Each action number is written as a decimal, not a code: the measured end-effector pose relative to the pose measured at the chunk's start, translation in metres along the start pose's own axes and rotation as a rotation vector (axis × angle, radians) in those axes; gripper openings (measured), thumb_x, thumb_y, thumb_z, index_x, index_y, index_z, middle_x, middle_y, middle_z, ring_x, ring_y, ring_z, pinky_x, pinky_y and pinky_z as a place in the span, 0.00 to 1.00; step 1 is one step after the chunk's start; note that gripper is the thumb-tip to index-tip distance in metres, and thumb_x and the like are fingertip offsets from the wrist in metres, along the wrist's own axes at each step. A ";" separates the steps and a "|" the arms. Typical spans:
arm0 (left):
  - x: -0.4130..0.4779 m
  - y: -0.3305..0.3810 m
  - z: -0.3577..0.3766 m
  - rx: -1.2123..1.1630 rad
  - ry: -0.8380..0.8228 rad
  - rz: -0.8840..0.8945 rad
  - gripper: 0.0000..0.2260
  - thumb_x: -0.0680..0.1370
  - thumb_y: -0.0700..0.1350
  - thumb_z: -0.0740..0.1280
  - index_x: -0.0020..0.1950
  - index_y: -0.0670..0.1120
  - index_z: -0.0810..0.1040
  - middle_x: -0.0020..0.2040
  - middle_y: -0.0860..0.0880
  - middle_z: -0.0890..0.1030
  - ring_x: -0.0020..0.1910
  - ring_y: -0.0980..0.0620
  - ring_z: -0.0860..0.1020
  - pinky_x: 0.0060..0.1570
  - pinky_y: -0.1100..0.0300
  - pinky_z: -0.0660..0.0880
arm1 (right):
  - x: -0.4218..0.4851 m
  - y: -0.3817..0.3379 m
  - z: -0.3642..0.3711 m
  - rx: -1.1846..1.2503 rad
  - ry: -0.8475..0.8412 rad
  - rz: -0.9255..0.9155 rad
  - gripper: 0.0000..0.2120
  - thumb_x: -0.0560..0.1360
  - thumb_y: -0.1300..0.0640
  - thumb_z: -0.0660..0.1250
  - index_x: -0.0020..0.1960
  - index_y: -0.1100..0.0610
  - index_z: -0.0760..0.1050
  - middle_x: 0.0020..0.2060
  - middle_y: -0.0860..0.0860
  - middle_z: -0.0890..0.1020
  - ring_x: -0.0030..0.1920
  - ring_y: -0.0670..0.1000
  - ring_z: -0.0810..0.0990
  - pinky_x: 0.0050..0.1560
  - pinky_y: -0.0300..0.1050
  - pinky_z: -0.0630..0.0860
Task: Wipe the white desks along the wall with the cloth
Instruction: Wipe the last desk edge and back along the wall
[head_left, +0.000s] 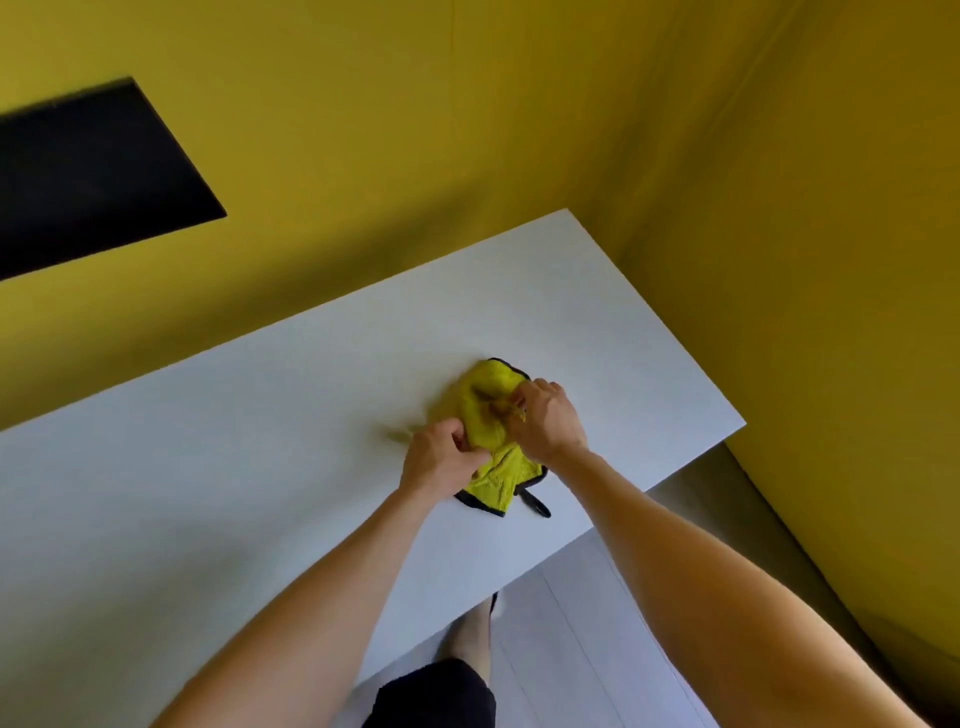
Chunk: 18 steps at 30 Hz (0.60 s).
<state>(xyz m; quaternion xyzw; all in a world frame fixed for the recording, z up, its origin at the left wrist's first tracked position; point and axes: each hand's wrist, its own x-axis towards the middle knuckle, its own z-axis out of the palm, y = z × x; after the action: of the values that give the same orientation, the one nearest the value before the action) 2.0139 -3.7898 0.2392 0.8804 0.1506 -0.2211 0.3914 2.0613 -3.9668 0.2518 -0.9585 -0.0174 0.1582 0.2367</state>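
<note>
Two forearms (322, 597) nearest me, both reaching over one white desk (234, 467). I see left hand (441, 460) and right hand (548, 423) each pinching the one yellow cloth (485, 395), bunched between the grips; its black-edged corner lies just behind them on the desk.

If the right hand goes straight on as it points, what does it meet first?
The yellow cloth, which the right hand is gripping; past that, bare white desk, though depth is unclear.
</note>
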 end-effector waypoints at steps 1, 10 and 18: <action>-0.010 -0.007 -0.005 -0.051 -0.013 -0.007 0.13 0.72 0.50 0.80 0.41 0.48 0.77 0.37 0.54 0.82 0.36 0.53 0.79 0.33 0.63 0.70 | -0.014 -0.007 -0.006 0.031 0.046 -0.039 0.11 0.80 0.57 0.70 0.60 0.57 0.82 0.56 0.56 0.82 0.61 0.62 0.79 0.56 0.53 0.77; -0.130 -0.081 -0.090 -0.058 0.205 0.055 0.47 0.67 0.53 0.86 0.81 0.58 0.64 0.72 0.51 0.72 0.74 0.49 0.71 0.68 0.49 0.76 | -0.143 -0.108 -0.037 0.004 0.252 -0.630 0.07 0.81 0.60 0.71 0.59 0.54 0.81 0.53 0.52 0.83 0.51 0.60 0.82 0.53 0.54 0.79; -0.201 -0.114 -0.160 -0.022 0.139 0.072 0.19 0.71 0.48 0.81 0.59 0.58 0.82 0.61 0.56 0.83 0.62 0.49 0.82 0.58 0.53 0.81 | -0.195 -0.187 -0.052 -0.018 0.190 -0.821 0.10 0.88 0.54 0.61 0.69 0.51 0.72 0.52 0.51 0.83 0.44 0.60 0.80 0.47 0.52 0.78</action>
<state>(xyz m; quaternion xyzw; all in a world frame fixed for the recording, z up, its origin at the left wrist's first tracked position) 1.8352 -3.6142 0.3655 0.8942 0.1482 -0.1436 0.3972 1.9001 -3.8455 0.4391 -0.8844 -0.3772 -0.0386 0.2721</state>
